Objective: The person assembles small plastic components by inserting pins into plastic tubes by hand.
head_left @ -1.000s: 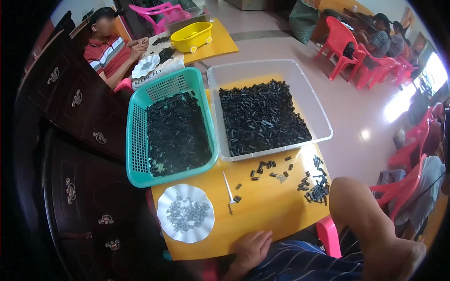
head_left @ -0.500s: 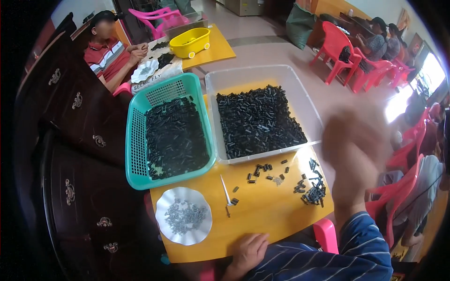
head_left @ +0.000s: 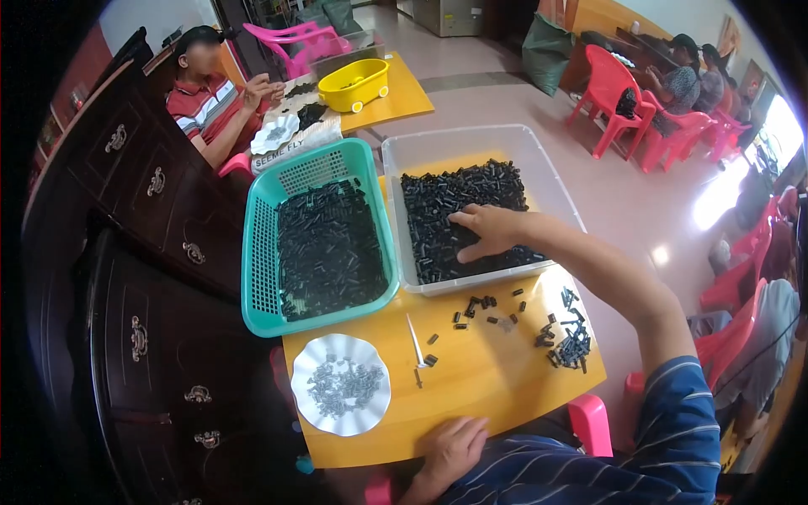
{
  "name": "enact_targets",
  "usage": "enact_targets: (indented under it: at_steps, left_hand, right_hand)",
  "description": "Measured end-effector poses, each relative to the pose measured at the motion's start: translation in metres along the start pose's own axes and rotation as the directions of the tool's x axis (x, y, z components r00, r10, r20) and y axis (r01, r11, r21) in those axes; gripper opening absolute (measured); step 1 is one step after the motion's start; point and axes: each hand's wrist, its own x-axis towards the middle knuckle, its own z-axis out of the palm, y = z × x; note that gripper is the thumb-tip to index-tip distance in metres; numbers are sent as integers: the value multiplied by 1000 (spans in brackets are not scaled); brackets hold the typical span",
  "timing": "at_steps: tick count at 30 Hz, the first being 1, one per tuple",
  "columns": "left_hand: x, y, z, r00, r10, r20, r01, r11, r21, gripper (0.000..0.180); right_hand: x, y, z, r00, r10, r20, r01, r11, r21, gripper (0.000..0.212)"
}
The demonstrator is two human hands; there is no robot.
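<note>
My right hand (head_left: pixel 491 231) is over the clear plastic bin (head_left: pixel 555 181), its thumb and fingers spread among or just above a heap of small black tube-like pieces (head_left: pixel 459 183). My left hand (head_left: pixel 454 450) lies at the table's near edge, fingers loosely stretched and nothing seen in them. Left of the bin stands a green plastic basket (head_left: pixel 259 269) holding more black pieces (head_left: pixel 330 252). Nearer me is a white wavy-edged plate (head_left: pixel 307 408) with small clear or silvery bits (head_left: pixel 345 385) on it.
On the yellow table (head_left: pixel 471 387) lie a thin white pointed tool (head_left: pixel 416 341), scattered black pieces (head_left: pixel 482 301) and a pile of black pieces (head_left: pixel 572 347). Dark drawers (head_left: pixel 160 337) stand left. A person (head_left: pixel 220 101) sits at another table with a yellow tub (head_left: pixel 353 86). Pink chairs (head_left: pixel 610 101) stand right.
My right hand has swung from beyond the table's right side, where it was blurred, leftward into the clear bin. My left hand stays at the near edge. The seated person's hands have risen.
</note>
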Motion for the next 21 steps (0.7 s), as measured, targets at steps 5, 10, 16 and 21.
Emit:
enact_targets:
  at_steps: [5,10,16,21]
  left_hand:
    - [-1,-3,1,1000,11,9,-10,1000,-11,19]
    - [-2,-1,-2,1000,-2,24,2,1000,-19,19]
    - [-2,-2,-3,999,-3,48,4,999,-33,21]
    - [-3,-2,-4,998,-14,56,17,998,-55,21]
  right_hand:
    - [7,-14,6,997,72,-39,-76,990,-116,85]
    - [13,-18,3,985,157,-71,-168,966,-197,71]
    - [9,-23,-9,953,303,4,-293,922,-254,54]
    - [-1,-29,-17,926,361,-107,-376,885,-275,51]
